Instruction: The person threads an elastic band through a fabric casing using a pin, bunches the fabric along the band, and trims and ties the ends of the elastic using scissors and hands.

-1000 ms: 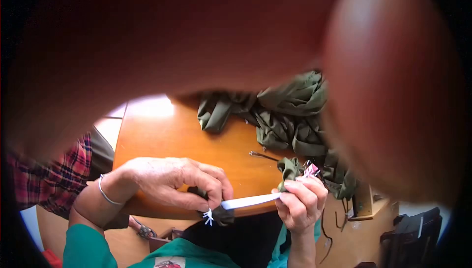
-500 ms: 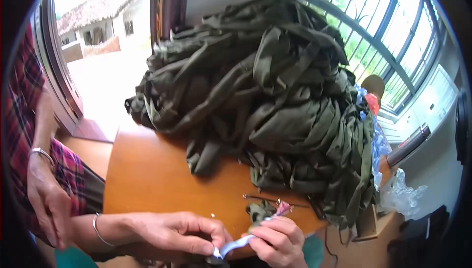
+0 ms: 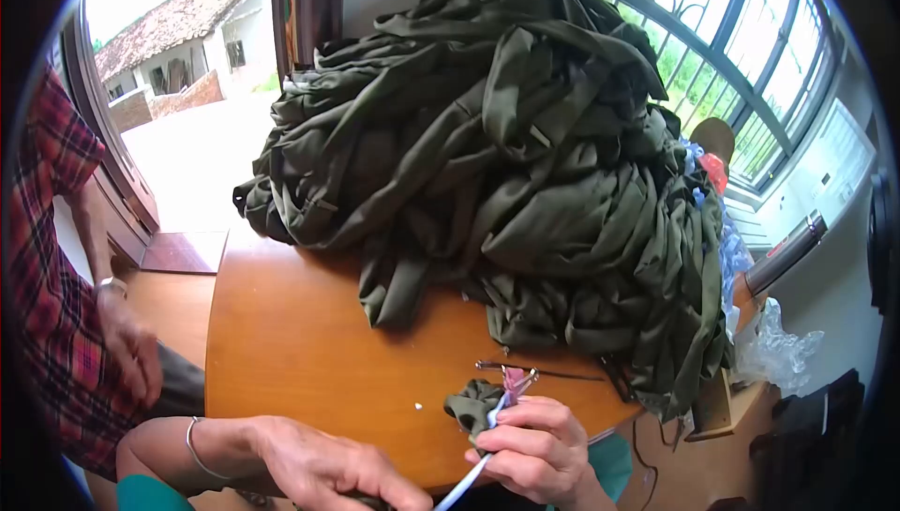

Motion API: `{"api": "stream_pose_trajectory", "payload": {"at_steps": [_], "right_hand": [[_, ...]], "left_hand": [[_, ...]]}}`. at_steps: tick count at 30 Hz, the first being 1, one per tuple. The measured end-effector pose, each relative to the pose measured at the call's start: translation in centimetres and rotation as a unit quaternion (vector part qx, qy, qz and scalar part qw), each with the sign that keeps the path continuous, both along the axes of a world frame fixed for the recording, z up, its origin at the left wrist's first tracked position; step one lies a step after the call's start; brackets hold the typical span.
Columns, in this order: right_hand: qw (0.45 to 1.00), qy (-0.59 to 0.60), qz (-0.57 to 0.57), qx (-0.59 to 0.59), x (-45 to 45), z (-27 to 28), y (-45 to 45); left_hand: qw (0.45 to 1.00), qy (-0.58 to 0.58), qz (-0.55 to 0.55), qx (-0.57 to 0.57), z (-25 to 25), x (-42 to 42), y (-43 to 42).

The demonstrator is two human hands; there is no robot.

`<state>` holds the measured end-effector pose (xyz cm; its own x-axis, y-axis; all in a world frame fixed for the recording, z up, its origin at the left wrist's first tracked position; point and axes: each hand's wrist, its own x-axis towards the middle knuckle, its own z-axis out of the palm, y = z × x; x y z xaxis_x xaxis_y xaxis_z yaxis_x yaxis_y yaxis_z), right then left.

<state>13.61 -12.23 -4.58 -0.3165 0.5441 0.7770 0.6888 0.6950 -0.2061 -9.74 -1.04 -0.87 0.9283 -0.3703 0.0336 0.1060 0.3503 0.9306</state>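
My right hand (image 3: pixel 534 450) is closed on a pale ribbon (image 3: pixel 459 485) near the table's front edge. A small piece of dark green cloth (image 3: pixel 472 406) bunches beside its fingers, and a pink-handled metal tool (image 3: pixel 515 380) sticks up above them. My left hand (image 3: pixel 337 469), with a bangle on the wrist, is low in the view, its fingers bent over dark cloth at the bottom edge. The ribbon runs down toward it. The left fingertips are partly cut off. A large heap of dark green cloth (image 3: pixel 450 155) lies across the back of the table (image 3: pixel 281 342).
At the left stands a person in a plaid shirt (image 3: pixel 56 305), a hand hanging near the table. A thin black tool (image 3: pixel 562 375) lies before the heap. Clear plastic (image 3: pixel 776 347) and a metal cylinder (image 3: pixel 786 253) are at the right. Behind are a doorway and barred window.
The large blur that covered the view is gone. Both hands appear lower in the view, and the ribbon now slants down to the bottom edge. The other person's hand appears farther from my left arm.
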Motion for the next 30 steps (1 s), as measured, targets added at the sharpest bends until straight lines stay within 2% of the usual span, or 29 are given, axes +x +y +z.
{"api": "stream_pose_trajectory", "payload": {"at_steps": [1,5,7,16,19,20,21,23,27,29,30], "right_hand": [[1.000,-0.006,-0.006,-0.010,0.3,0.3,0.1],[0.998,-0.008,-0.039,-0.047,2.0,0.4,0.2],[0.996,-0.020,-0.068,-0.055,2.6,0.8,0.0],[0.994,0.018,-0.088,-0.059,4.8,0.1,-0.1],[0.995,0.020,-0.073,-0.062,4.6,0.0,-0.2],[0.995,0.012,-0.072,-0.067,4.4,0.1,-0.3],[0.995,0.007,-0.067,-0.069,4.2,0.2,-0.4],[0.996,-0.002,-0.058,-0.075,3.5,0.2,-0.6],[0.996,0.002,-0.049,-0.081,2.3,0.3,-0.4],[0.991,-0.036,-0.083,-0.100,1.8,1.4,-0.7],[0.987,-0.055,-0.100,-0.109,1.5,2.0,-0.9]], "left_hand": [[0.999,0.042,0.020,-0.028,0.3,-0.4,-0.4],[0.996,-0.068,-0.050,0.026,-0.5,0.3,-0.7],[0.992,-0.041,-0.096,0.071,-1.3,0.3,-0.5],[0.990,-0.027,-0.083,0.107,-1.3,0.6,-0.4],[0.978,0.094,0.042,0.183,0.6,-0.3,0.7],[0.967,0.025,0.148,0.208,-0.2,-0.4,0.1],[0.954,0.072,0.197,0.215,0.1,-0.4,-0.2],[0.941,0.059,0.224,0.249,-0.2,-0.1,-0.1],[0.936,0.086,0.236,0.245,0.4,0.1,0.0],[0.936,0.075,0.261,0.225,-0.3,0.2,-0.3],[0.929,0.033,0.286,0.233,-0.8,0.3,-0.4]]}}
